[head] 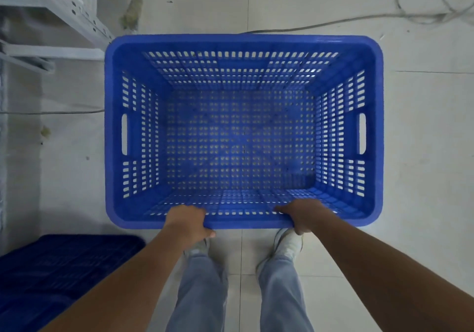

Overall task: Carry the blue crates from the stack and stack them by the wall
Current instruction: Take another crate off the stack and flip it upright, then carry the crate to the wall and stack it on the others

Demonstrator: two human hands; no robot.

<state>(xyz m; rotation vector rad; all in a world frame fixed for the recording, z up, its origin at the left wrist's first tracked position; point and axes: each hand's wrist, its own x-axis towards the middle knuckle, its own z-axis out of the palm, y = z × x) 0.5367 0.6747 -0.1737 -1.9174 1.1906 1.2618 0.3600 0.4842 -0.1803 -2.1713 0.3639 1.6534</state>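
I see the blue crate (243, 131) mouth-up, its long axis running left to right, above the tiled floor (423, 152). My left hand (188, 222) and right hand (304, 217) each grip its near long rim (fingers curled over it), close to the middle.

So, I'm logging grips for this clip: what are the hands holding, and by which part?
Both hands, left hand and right hand, grip the near long rim of the blue perforated plastic crate, not its side handle slots.
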